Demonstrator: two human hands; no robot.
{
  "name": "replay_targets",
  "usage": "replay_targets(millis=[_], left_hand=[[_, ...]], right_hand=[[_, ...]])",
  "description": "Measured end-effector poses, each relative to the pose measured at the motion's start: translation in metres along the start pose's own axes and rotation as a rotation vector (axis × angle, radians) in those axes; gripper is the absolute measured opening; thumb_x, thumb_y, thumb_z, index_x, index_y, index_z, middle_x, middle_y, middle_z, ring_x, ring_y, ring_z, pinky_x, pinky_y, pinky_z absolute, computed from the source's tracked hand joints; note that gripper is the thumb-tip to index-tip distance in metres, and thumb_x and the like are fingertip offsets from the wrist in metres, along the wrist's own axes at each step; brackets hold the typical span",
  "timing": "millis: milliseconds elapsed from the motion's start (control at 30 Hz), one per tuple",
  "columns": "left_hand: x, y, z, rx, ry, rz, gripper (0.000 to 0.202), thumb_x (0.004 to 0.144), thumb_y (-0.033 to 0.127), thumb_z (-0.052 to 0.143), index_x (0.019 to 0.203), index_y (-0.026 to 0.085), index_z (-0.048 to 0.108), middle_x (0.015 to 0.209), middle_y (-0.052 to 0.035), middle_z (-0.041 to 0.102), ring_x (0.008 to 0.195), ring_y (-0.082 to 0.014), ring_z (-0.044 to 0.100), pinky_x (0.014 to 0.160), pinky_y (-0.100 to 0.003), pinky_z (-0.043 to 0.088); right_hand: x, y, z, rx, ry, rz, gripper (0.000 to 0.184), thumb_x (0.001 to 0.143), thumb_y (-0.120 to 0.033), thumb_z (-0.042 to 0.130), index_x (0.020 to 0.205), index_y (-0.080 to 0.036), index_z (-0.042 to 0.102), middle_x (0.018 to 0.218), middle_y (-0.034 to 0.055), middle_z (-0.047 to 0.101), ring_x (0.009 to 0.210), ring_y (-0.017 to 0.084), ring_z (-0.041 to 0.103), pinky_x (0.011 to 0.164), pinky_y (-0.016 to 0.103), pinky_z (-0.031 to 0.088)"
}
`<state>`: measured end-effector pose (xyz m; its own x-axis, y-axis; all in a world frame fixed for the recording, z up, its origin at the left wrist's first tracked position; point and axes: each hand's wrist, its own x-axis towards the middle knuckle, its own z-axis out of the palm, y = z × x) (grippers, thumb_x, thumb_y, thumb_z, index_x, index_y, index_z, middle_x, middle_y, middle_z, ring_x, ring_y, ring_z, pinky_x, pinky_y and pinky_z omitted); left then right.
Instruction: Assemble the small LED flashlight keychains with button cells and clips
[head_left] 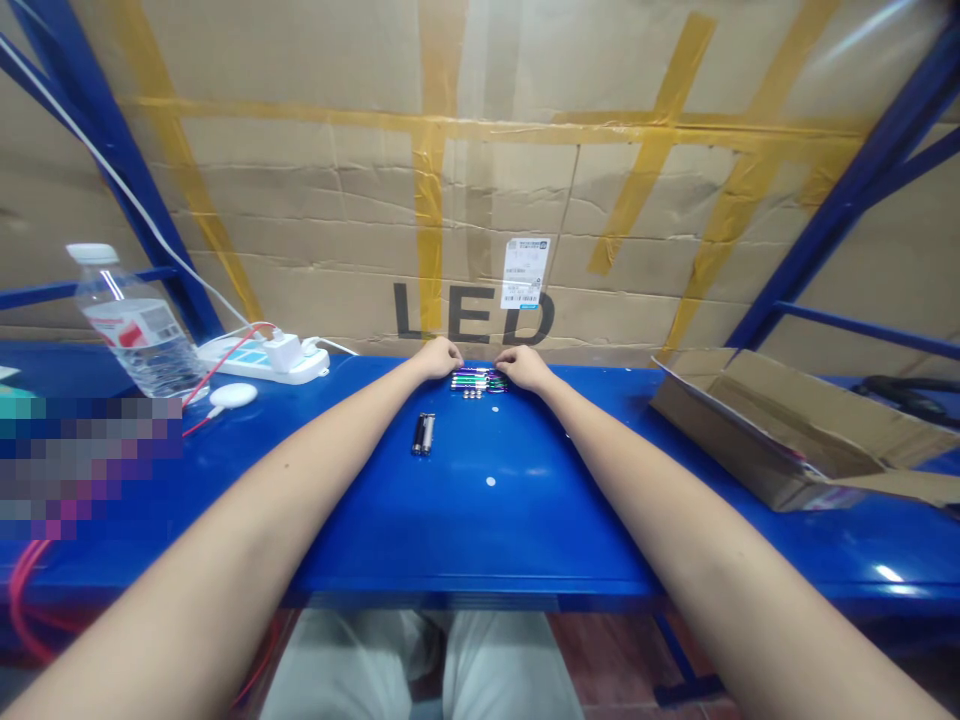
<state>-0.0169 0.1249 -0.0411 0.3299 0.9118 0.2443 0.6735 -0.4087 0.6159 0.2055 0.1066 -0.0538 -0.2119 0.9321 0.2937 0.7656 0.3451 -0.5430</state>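
A cardboard panel [337, 200] marked LED and crossed with yellow tape fills the upper frame. Below it a blue bench [465, 540] spans the middle. An open cardboard box [757, 450] sits at the right; a water bottle [142, 335] stands at the left, just beside a white power strip [300, 368].

At the centre of the frame, near the bench's far edge, are the person's hands: the left hand [439, 358] by the left end of a row of slim coloured rods [469, 380], the right hand [523, 368] by its right end. Both have curled fingers; whether either pinches a rod, I cannot tell.

The rods lie side by side across the frame. To handle them well, I would touch both ends lightly and with equal pressure, so that none rolls or skews, and keep the wrists low and steady.

Below and left of the row lie two dark cylinders [423, 435], side by side. Small round pieces [472, 394] sit just below the rods, so the fingertips should steer clear of them. White discs [490, 482] are scattered lower down, well away from the left hand.
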Motion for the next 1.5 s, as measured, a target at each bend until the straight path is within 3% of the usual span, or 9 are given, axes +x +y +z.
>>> replay_targets(millis=[200, 433, 667, 867, 1133, 1500], left_hand=[[-0.003, 0.003, -0.001, -0.038, -0.027, 0.024, 0.014, 0.076, 0.028, 0.069, 0.077, 0.020, 0.079, 0.093, -0.0092, 0.077, 0.089, -0.0275, 0.068, 0.087, -0.039, 0.051], [-0.009, 0.005, 0.000, -0.062, -0.094, 0.115, 0.028, 0.085, 0.035, 0.059, 0.098, 0.019, 0.078, 0.112, -0.0073, 0.075, 0.105, -0.0263, 0.066, 0.097, -0.035, 0.047], [-0.021, 0.011, -0.002, -0.024, -0.083, 0.061, 0.047, 0.094, 0.050, 0.044, 0.098, 0.019, 0.079, 0.118, -0.0075, 0.073, 0.111, -0.0275, 0.064, 0.101, -0.035, 0.044], [-0.024, 0.015, -0.006, -0.020, -0.117, 0.048, 0.061, 0.098, 0.056, 0.029, 0.110, 0.016, 0.075, 0.125, -0.0088, 0.070, 0.116, -0.0263, 0.061, 0.104, -0.035, 0.042], [-0.024, 0.008, -0.002, -0.061, -0.146, 0.053, 0.067, 0.100, 0.056, 0.018, 0.126, 0.015, 0.065, 0.134, -0.0101, 0.065, 0.124, -0.0245, 0.058, 0.108, -0.035, 0.039], [-0.022, -0.001, -0.003, -0.078, -0.199, 0.040, 0.077, 0.097, 0.065, 0.015, 0.134, 0.015, 0.059, 0.142, -0.0106, 0.058, 0.130, -0.0252, 0.053, 0.109, -0.036, 0.037]], right_hand=[[-0.006, 0.002, -0.002, 0.024, -0.008, -0.027, 0.022, 0.086, -0.018, 0.061, 0.097, -0.017, 0.081, 0.105, 0.0090, 0.077, 0.101, 0.024, 0.069, 0.094, 0.032, 0.049], [-0.012, -0.003, -0.005, -0.010, -0.059, -0.073, 0.027, 0.087, -0.020, 0.057, 0.101, -0.017, 0.080, 0.106, 0.0089, 0.077, 0.101, 0.025, 0.068, 0.093, 0.034, 0.049], [-0.020, -0.009, -0.010, -0.049, -0.068, -0.091, 0.030, 0.089, -0.019, 0.054, 0.105, -0.016, 0.079, 0.110, 0.0093, 0.076, 0.103, 0.025, 0.068, 0.094, 0.033, 0.048], [-0.022, -0.012, -0.012, -0.121, -0.071, -0.116, 0.031, 0.091, -0.020, 0.051, 0.106, -0.016, 0.078, 0.112, 0.0074, 0.075, 0.107, 0.023, 0.067, 0.097, 0.030, 0.047], [-0.021, -0.012, -0.007, -0.054, -0.084, -0.118, 0.046, 0.085, -0.004, 0.044, 0.118, -0.017, 0.073, 0.127, 0.0067, 0.070, 0.121, 0.021, 0.062, 0.107, 0.030, 0.042], [-0.022, -0.015, -0.007, 0.019, -0.096, -0.111, 0.048, 0.082, -0.004, 0.042, 0.113, -0.018, 0.076, 0.122, 0.0064, 0.072, 0.113, 0.021, 0.065, 0.100, 0.030, 0.046]])
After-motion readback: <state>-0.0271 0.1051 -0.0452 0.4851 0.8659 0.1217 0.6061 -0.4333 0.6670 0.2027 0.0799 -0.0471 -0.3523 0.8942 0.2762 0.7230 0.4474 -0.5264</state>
